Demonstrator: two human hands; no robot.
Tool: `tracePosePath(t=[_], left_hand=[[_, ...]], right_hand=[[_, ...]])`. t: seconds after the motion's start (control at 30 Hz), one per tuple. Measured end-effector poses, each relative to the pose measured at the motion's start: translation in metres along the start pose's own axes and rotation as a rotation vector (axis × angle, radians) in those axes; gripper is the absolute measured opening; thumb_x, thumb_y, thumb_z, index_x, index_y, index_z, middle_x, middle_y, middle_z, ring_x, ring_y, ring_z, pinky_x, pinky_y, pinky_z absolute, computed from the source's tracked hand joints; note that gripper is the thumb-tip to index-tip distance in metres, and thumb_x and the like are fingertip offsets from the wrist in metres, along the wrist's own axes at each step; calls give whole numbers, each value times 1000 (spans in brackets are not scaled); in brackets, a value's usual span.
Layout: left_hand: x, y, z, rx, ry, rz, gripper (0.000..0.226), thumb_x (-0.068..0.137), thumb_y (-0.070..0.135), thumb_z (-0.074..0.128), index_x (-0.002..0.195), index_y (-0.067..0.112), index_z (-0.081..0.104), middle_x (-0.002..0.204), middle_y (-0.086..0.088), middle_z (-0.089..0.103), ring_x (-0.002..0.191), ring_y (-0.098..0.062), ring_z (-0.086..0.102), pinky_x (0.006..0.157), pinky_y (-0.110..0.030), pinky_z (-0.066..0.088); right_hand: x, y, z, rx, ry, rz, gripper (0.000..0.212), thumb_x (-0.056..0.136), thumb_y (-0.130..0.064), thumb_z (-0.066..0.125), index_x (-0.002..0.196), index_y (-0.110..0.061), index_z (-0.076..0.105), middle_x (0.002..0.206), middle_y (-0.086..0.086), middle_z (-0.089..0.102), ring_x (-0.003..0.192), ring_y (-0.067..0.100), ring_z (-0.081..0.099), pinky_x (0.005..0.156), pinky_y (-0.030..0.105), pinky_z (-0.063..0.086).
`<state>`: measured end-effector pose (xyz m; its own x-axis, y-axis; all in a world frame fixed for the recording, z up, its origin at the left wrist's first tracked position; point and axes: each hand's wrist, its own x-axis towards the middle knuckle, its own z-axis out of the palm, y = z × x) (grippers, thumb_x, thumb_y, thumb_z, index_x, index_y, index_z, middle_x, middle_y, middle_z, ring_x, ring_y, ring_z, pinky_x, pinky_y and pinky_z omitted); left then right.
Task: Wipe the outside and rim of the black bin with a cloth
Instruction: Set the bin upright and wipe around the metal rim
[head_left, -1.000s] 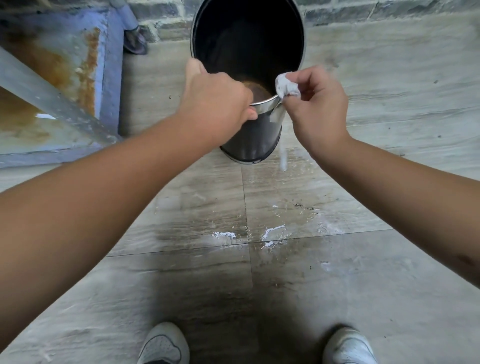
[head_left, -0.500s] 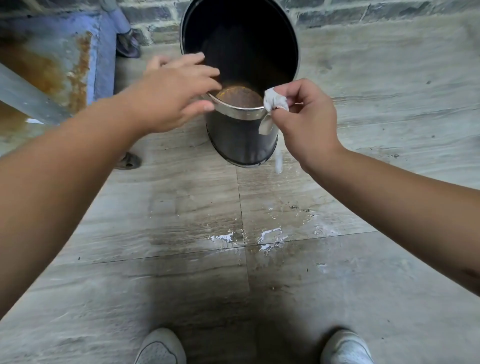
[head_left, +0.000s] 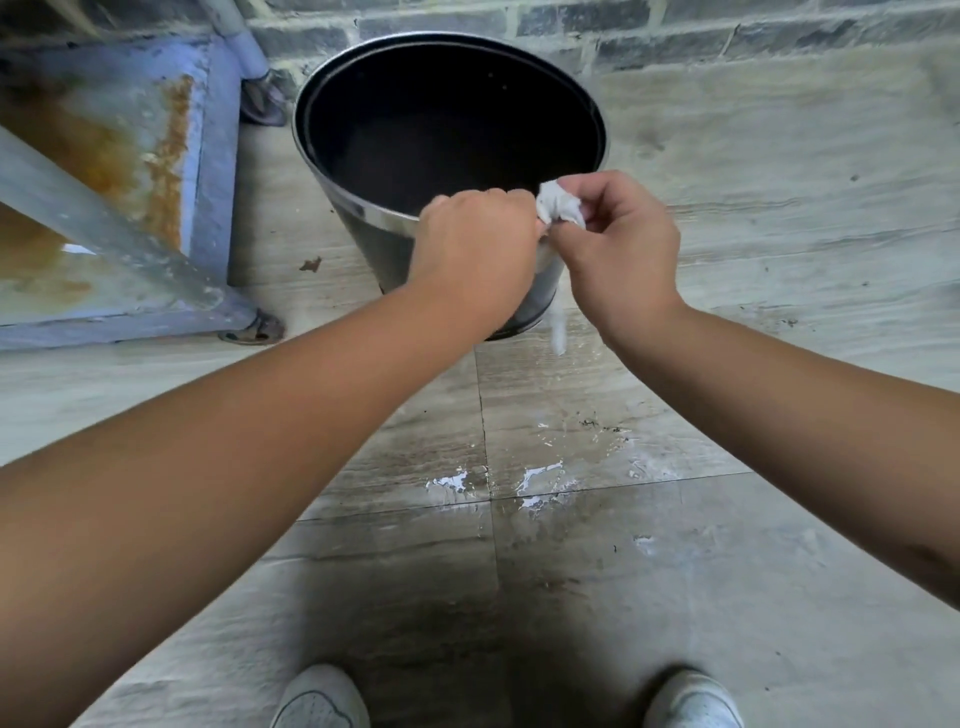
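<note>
The black bin (head_left: 363, 223) with a shiny metal rim stands on the floor ahead, its open mouth tilted toward me. My left hand (head_left: 478, 244) is closed over the near rim. Right beside it, my right hand (head_left: 618, 254) pinches a small crumpled white cloth (head_left: 558, 208) against the rim, and a thin strip of the cloth hangs down past the bin's side. The two hands touch. The near wall of the bin is largely hidden behind them.
A rusty blue metal frame (head_left: 208, 171) with a grey diagonal bar stands left of the bin. A brick wall (head_left: 675, 31) runs behind it. Wet patches (head_left: 535, 478) shine on the tiled floor. My white shoes (head_left: 322, 699) are at the bottom edge.
My left hand let go of the rim, lifted open, then came back down and closed on the near rim next to the cloth. The bin shifted and tilted its mouth more toward me.
</note>
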<state>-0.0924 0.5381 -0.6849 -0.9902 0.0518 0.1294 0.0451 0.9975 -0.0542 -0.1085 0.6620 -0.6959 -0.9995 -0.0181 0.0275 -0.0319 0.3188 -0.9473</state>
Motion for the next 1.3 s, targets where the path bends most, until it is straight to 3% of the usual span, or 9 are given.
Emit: tracePosePath(t=[0.1,0.17,0.3,0.6,0.77,1.03,1.13,1.2,1.3], left_hand=[[0,-6,-7,-280,-32,88,21,93,34,48,102,16,55,90,0,53,85,-23,56,70,-34,35],[-7,-30,-10,-324,-54,236,47,90,48,45,124,17,50,120,-4,58,116,-25,53,92,-42,44],[-21,-121,-4,-26,-128,247,82,87,63,29,152,13,21,160,-11,25,149,-29,15,116,-53,15],[-20,-115,-1,-59,-84,102,52,97,41,40,128,2,51,127,-17,59,129,-36,45,115,-54,20],[-16,-80,5,-220,-26,-4,51,100,38,27,133,6,49,138,-9,55,144,-29,29,118,-49,11],[-25,-93,-11,-519,-48,65,61,98,44,27,144,6,40,148,-9,46,146,-32,22,118,-50,15],[-32,-85,-27,-639,146,12,50,92,47,40,122,11,59,120,2,59,122,-21,48,101,-34,38],[-34,-73,-42,-940,90,-56,32,87,46,51,104,21,62,98,15,62,97,-4,57,84,-17,43],[-29,-60,-57,-1271,-38,-148,16,82,37,64,92,26,59,89,1,69,87,-22,67,83,-33,54]], right_hand=[[8,-1,-2,-6,-1,16,32,74,-1,63,93,-26,71,86,-10,72,77,2,64,75,22,54],[9,-2,-4,-15,-13,6,31,76,-2,64,93,-27,71,86,-10,71,74,1,63,74,22,53],[7,-1,-5,-47,-20,-3,28,78,-7,66,91,-31,71,84,-11,70,75,2,62,76,22,53],[-8,-8,17,-37,-76,-33,26,79,-12,75,96,-31,70,75,-14,63,69,-4,57,76,12,51],[-7,-17,35,-56,-88,-81,23,79,-13,75,89,-31,67,64,-14,57,61,-4,54,67,10,48],[-11,-39,31,211,-255,-33,23,82,-8,73,102,-16,66,75,1,68,77,22,69,79,36,59],[-7,-49,20,303,-277,-69,27,82,0,71,107,-8,65,76,-6,68,75,14,68,74,27,57],[-6,-54,15,301,-326,-98,35,82,1,72,116,-2,63,96,11,72,90,31,70,86,41,58],[-3,-60,12,239,-407,-156,47,84,5,69,129,1,54,118,21,66,109,34,65,97,43,53]])
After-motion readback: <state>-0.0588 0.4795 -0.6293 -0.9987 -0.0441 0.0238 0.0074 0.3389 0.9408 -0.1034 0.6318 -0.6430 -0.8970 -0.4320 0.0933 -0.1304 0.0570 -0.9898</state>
